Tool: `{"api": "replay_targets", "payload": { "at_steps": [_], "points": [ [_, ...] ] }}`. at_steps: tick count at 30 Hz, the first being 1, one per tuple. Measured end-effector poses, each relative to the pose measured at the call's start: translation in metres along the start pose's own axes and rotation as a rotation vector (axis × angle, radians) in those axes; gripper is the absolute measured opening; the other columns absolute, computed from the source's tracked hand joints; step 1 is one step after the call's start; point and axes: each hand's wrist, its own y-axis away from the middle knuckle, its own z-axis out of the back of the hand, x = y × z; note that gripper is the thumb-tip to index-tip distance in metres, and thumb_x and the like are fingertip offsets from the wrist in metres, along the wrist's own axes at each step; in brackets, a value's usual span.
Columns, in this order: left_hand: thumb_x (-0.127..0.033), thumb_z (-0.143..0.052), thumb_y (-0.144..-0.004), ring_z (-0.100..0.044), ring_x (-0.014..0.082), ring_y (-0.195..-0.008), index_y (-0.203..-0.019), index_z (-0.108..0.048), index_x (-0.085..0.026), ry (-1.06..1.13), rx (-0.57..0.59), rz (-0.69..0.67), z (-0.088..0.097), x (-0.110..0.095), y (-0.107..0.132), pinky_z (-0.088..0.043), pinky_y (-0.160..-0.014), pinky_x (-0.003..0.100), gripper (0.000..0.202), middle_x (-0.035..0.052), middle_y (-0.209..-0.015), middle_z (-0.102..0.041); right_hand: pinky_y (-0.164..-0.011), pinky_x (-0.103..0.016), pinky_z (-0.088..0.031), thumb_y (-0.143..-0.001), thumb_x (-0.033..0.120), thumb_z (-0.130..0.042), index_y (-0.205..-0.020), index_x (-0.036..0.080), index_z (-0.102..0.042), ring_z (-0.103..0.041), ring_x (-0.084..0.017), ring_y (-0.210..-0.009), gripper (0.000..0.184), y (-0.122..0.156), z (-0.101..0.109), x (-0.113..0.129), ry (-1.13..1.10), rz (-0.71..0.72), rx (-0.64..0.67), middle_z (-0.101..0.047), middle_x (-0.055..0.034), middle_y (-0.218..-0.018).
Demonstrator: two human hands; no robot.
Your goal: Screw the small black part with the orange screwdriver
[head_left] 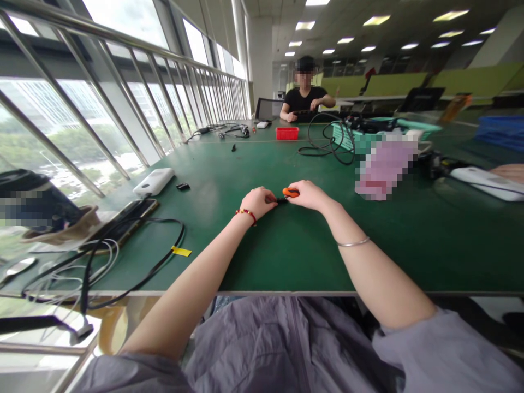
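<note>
Above the green table (262, 256), my two hands are close together in the middle. My right hand (308, 195) is closed around a screwdriver (291, 192) with an orange and black handle; most of its shaft is hidden or too small to make out. My left hand (259, 203) pinches a small black part (281, 200) low over the tabletop. The tool's end meets or nearly meets this part; I cannot tell which. Left of my hands lies another small black piece (183, 186), beside a white box-shaped device (154, 181).
A phone (123, 225), tangled cables (153, 268) and a dark pot-like object (39, 202) crowd the left side. Farther off are a red tray (287, 133), a teal basket (360, 143) with cables, and a pink packet (387, 166). Across the table sits a person (306, 98).
</note>
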Motion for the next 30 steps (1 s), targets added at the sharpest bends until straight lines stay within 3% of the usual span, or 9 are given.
{"api": "replay_targets", "payload": {
  "at_steps": [10, 16, 30],
  "points": [
    [-0.014, -0.054, -0.083, -0.061, 0.0188, -0.087, -0.084, -0.069, -0.017, -0.120, -0.017, -0.060, -0.004, -0.007, -0.001, -0.050, -0.078, 0.028, 0.016, 0.0059, -0.092, -0.065, -0.061, -0.024, -0.036, -0.068, 0.036, -0.061, -0.090, 0.021, -0.068, -0.060, -0.018, -0.077, 0.027, -0.004, -0.005, -0.005, -0.031, -0.006, 0.031, -0.069, -0.0033, -0.086],
    [-0.017, -0.047, -0.090, -0.060, 0.0196, -0.094, -0.093, -0.065, -0.015, -0.152, -0.116, -0.064, -0.001, -0.011, -0.003, -0.048, -0.082, 0.028, 0.018, 0.0086, -0.097, -0.064, -0.059, -0.024, -0.035, -0.070, 0.038, -0.061, -0.087, 0.021, -0.068, -0.058, -0.016, -0.073, 0.025, -0.006, -0.006, -0.006, -0.030, 0.002, 0.027, -0.068, -0.0031, -0.084],
    [-0.015, -0.045, -0.092, -0.059, 0.0189, -0.098, -0.094, -0.068, -0.016, -0.289, -0.051, -0.180, -0.007, -0.009, -0.006, -0.048, -0.081, 0.026, 0.023, 0.0075, -0.099, -0.065, -0.059, -0.023, -0.033, -0.070, 0.035, -0.062, -0.078, 0.020, -0.064, -0.053, -0.014, -0.068, 0.017, -0.005, -0.006, -0.004, -0.036, 0.026, 0.008, -0.064, -0.0018, -0.075]
  ]
}}
